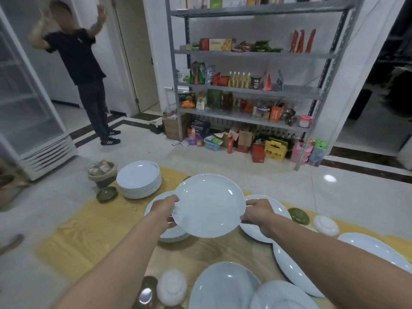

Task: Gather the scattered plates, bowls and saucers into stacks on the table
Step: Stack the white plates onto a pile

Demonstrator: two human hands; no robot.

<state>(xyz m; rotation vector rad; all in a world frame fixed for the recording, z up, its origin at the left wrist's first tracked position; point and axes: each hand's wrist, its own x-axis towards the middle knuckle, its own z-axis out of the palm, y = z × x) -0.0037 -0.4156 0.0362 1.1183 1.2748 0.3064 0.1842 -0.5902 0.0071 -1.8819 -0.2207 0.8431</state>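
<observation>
I hold one white plate point(209, 205) in the air over the table point(93, 228). My left hand point(166, 208) grips its left rim and my right hand point(257, 214) grips its right rim. Below the left hand lies a short stack of white plates point(156, 202), partly hidden. A tall stack of white plates point(139, 180) stands at the far left of the table. More white plates lie on the right point(374, 248) and near me point(223, 286). An upturned white bowl point(326, 225) and a green saucer point(298, 216) sit at the far right.
A green saucer point(107, 194) and a small basket point(102, 172) stand beside the tall stack. An upturned white bowl point(171, 286) lies near me. A person point(84, 70) stands by the glass-door fridge point(24, 108). A metal shelf point(249, 85) of goods faces the table.
</observation>
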